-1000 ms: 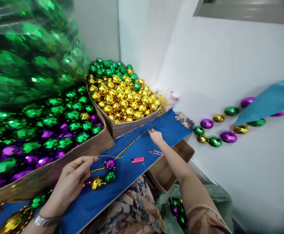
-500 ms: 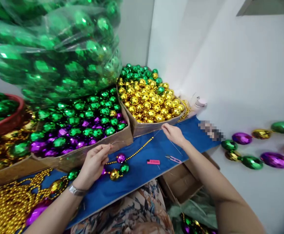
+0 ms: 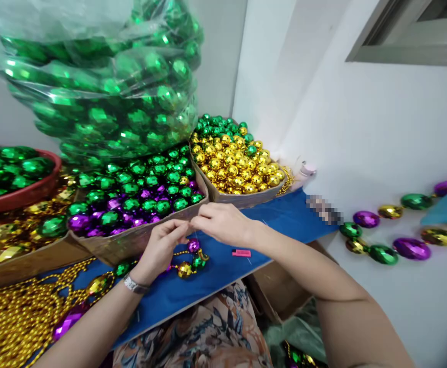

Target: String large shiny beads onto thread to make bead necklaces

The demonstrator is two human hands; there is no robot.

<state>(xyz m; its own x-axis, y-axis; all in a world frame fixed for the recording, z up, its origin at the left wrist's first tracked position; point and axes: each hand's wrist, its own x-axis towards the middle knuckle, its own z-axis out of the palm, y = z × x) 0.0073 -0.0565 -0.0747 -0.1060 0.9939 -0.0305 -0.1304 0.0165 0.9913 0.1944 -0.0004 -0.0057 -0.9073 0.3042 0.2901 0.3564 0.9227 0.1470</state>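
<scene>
The left hand (image 3: 161,245) and right hand (image 3: 225,222) meet mid-view, fingertips pinched on a barely visible thread (image 3: 195,235), a purple, green and gold bead strand (image 3: 184,270) at their six o'clock and gold balls (image 3: 234,167) at one o'clock.

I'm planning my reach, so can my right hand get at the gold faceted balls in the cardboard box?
Probably yes: the gold faceted balls lie uncovered in the cardboard box beyond the right hand, though that hand looks busy beside the left hand.

Side edges crop the red basin (image 3: 35,194) and bead garland (image 3: 411,249), while the thread (image 3: 195,234) between pinched fingertips (image 3: 198,223) is too fine to trace.
</scene>
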